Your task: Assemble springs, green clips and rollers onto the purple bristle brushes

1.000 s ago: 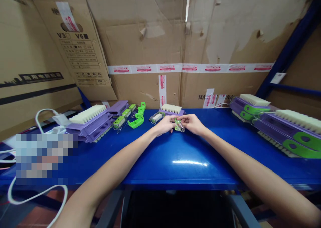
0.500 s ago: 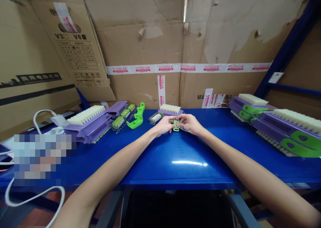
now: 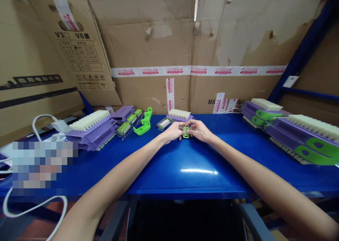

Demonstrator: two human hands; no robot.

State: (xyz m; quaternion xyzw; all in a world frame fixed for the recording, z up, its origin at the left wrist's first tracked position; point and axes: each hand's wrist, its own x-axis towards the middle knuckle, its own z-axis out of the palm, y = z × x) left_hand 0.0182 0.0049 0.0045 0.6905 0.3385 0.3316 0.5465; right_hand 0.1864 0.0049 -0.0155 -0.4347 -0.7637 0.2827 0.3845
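Both my hands meet over the far middle of the blue table (image 3: pixel 190 163). My left hand (image 3: pixel 174 130) is closed on a small green plastic part (image 3: pixel 186 132). My right hand (image 3: pixel 199 128) pinches a thin metal coil spring (image 3: pixel 196 130) that lies across its fingers, one end at the green part. Just behind my hands lies a purple brush piece with white bristles (image 3: pixel 180 115) and a small grey-green roller (image 3: pixel 164 123).
At the left lie a purple brush unit (image 3: pixel 91 128), green rollers (image 3: pixel 126 125), loose springs and a green handle (image 3: pixel 144 123). A row of purple brushes with green handles (image 3: pixel 296 133) fills the right. White cables (image 3: pixel 39 122) hang at the left edge. Cardboard boxes (image 3: pixel 169 43) wall the back.
The spring has turned from standing upright between my hands to lying sideways along my right fingers. My hands stay in about the same place.
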